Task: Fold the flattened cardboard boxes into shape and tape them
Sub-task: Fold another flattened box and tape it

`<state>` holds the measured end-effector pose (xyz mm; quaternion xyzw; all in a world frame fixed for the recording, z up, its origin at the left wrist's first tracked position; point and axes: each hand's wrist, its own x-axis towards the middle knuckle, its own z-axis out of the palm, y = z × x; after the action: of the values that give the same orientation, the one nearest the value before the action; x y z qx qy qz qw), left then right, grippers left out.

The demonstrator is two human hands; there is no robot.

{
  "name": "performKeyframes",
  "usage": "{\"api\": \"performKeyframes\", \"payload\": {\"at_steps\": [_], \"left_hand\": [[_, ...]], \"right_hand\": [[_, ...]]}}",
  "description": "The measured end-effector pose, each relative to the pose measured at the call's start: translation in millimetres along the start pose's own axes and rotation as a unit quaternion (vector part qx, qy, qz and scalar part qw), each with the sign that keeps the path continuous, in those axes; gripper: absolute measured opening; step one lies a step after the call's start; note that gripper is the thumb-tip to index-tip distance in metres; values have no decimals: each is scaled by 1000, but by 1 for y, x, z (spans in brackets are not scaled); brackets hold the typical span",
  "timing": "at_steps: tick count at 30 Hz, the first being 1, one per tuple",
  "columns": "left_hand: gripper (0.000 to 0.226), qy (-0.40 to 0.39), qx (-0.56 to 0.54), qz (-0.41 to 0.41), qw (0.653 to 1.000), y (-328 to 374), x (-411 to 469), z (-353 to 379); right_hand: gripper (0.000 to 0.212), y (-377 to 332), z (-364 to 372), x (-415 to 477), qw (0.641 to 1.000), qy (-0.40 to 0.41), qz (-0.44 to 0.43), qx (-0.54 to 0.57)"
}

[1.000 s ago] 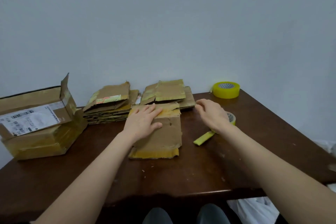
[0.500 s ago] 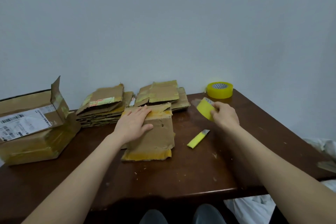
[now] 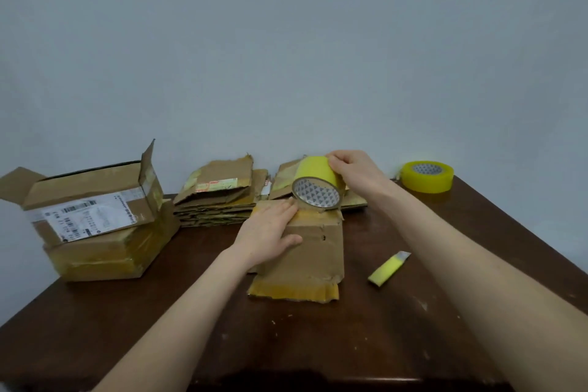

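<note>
Dark desk (image 3: 445, 280), pale wall (image 3: 286, 41). Mid-desk: flattened box (image 3: 315, 251) pinned under left hand (image 3: 270, 229), fingers (image 3: 284, 210) straight. Above box's far edge: tape roll (image 3: 315, 181) in right hand (image 3: 356, 169), fingers curled round it. Cardboard likely light, worn, floppy; best gripped near creases.

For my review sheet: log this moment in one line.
left hand presses flat cardboard box | right hand holds tape roll over its far edge

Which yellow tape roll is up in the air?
The tape roll that the right hand holds over the flat box. The other roll lies flat on the table, at its far corner.
</note>
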<state>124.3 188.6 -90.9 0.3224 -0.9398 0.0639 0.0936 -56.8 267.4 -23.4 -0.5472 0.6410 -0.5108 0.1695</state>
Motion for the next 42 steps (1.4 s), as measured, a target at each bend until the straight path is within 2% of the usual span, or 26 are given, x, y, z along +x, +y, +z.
{"api": "performKeyframes", "payload": {"at_steps": [2,3,4,6,7,8,9,10,12,14,17,19,21,26,30,34,36,38,42], "left_hand": [[75,8,-88,-24,996,-5,-6,-5],[73,26,-168,-58,984,-8,-10,-9],[68,59,-268,-103,956,-13,-13,-12],[54,145,-464,-190,853,-21,-13,-20],[46,173,-526,-222,803,-25,-10,-25],[39,178,-554,-244,776,-28,-5,-28],[32,164,-561,-252,771,-28,0,-31],[30,141,-550,-255,783,-27,5,-34],[37,105,-499,-253,822,-22,15,-36],[41,115,-481,-242,835,-19,21,-33],[35,162,-495,-241,819,-20,24,-24],[32,177,-484,-251,819,-21,23,-19],[32,196,-477,-260,816,-22,23,-17],[28,213,-524,-296,769,-27,25,-19],[29,218,-558,-310,738,-32,23,-17],[29,204,-529,-317,760,-33,17,-12],[29,204,-539,-327,749,-34,18,-13],[29,207,-567,-335,723,-35,20,-13],[25,226,-539,-347,733,-43,18,-15]], "right_hand": [[33,0,14,4,999,-20,0,-50],[35,0,18,6,998,-26,2,-62],[36,1,21,8,997,-30,5,-71],[34,-1,23,10,996,-36,9,-86],[36,-3,24,11,995,-41,7,-95],[38,-4,26,12,994,-46,6,-103],[39,-5,28,13,993,-51,2,-108],[38,-6,29,14,993,-55,-2,-108],[34,-4,32,16,994,-55,-5,-97],[32,-2,31,17,996,-53,-3,-75],[30,1,26,16,991,-121,-13,-57],[49,-1,25,17,982,-153,-44,-104],[57,-7,27,22,981,-136,-63,-126],[57,-25,41,35,987,-78,-99,-101],[57,-27,51,42,986,-87,-90,-108],[55,-12,57,38,985,-99,-76,-119],[57,-4,56,36,987,-93,-77,-109],[57,6,56,31,991,-85,-66,-81],[43,14,58,24,996,-50,-57,-42]]}}
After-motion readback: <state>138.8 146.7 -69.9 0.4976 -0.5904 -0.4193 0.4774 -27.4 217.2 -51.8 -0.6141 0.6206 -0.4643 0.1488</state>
